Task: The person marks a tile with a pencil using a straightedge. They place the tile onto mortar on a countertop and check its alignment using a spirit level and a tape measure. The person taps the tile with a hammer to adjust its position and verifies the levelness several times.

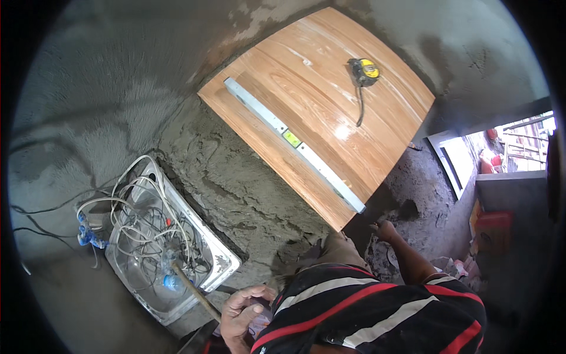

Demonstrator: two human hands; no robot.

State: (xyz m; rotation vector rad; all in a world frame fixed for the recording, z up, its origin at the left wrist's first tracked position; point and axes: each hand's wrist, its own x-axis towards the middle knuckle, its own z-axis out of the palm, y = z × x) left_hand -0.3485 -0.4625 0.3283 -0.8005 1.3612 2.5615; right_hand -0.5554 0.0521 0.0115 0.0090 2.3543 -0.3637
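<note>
My left hand [243,312] is at my body's left side, its fingers curled around a small purple-and-white packet [260,323], partly hidden against my striped shirt. My right hand [386,231] is low beside the near right corner of the board, fingers closed; whatever small dark thing they pinch is too small to name. A large glossy wood-grain tile or panel [318,76] lies in front of me on grey mortar [227,177]. Along its left edge rests a silver spirit level [265,115] with a green vial. Farther right on the panel lies a yellow-and-black tape measure [365,71].
On the left, a scuffed white basin [215,251] holds tangled cables [159,203], a blue-labelled bottle [172,282] and a wooden handle [196,291] sticking out. Rough grey walls [100,100] border the panel. A red box [494,230] stands near the opening at right.
</note>
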